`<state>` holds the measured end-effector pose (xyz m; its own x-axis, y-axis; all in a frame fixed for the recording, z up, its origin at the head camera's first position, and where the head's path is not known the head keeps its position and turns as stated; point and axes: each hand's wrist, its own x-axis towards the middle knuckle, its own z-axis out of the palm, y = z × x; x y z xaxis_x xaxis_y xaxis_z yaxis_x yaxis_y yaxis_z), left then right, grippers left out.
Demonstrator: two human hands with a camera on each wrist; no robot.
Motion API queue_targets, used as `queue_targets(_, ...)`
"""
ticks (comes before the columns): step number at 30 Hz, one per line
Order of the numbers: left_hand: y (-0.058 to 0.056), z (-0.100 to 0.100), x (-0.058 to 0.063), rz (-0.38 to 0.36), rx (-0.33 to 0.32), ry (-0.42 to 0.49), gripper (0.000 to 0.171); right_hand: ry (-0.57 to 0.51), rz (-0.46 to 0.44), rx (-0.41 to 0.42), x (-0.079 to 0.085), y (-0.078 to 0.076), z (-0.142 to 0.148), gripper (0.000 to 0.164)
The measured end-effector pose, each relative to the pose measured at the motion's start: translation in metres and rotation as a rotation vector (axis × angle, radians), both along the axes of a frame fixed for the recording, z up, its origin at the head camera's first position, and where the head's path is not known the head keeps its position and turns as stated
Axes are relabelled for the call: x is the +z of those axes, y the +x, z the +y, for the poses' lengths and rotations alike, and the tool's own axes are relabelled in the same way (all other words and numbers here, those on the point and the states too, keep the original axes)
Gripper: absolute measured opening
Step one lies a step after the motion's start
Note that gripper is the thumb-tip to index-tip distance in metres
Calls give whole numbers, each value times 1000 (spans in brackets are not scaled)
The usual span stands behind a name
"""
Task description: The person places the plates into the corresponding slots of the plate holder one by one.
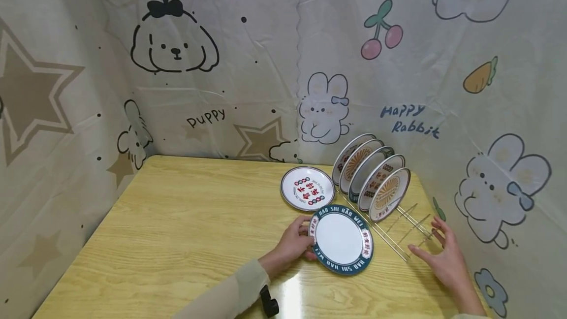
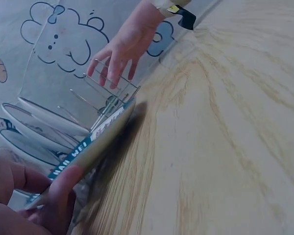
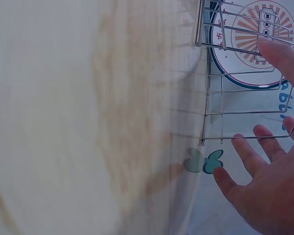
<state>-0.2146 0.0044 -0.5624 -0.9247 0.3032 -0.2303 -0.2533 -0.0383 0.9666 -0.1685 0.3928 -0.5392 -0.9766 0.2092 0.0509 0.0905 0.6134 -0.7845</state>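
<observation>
My left hand (image 1: 292,242) pinches the left rim of a plate (image 1: 338,238) with a dark green lettered border and white centre. In the left wrist view this plate (image 2: 95,147) is seen edge-on, tilted over the table. A gold-coloured wire dish rack (image 1: 392,246) stands just to its right. Several plates lean upright in the rack's far part, the nearest a plate (image 1: 390,195) with an orange sunburst. At the rack's near end my right hand (image 1: 445,260) spreads its fingers around the wires, thumb apart. The right wrist view shows its fingertips (image 3: 240,142) right at the end wire.
A white plate (image 1: 305,186) with red characters lies flat on the wooden table (image 1: 177,230), left of the rack. Patterned curtains (image 1: 248,63) hang behind the table and along its right side. A black fitting (image 1: 268,302) sits by the left sleeve.
</observation>
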Motion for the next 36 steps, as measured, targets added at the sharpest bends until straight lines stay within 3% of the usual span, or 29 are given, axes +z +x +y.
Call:
queue_targets(5, 1, -10, 1, 32, -42, 11, 65, -11, 7, 14, 0, 0, -1, 121)
queue_targets(12, 6, -19, 7, 132, -80, 36, 71, 15, 20, 19, 1, -2, -4, 124)
queue_targets(19, 15, -22, 20, 185, -101, 61, 74, 9, 22, 35, 3, -4, -10, 125)
queue_targets(29, 24, -14, 38, 432, -78, -9, 69, 60, -20, 14, 2, -6, -22, 126)
queue_targets(36, 21, -8, 40, 417, -16, 38, 67, 90, -43, 12, 3, -5, -31, 127)
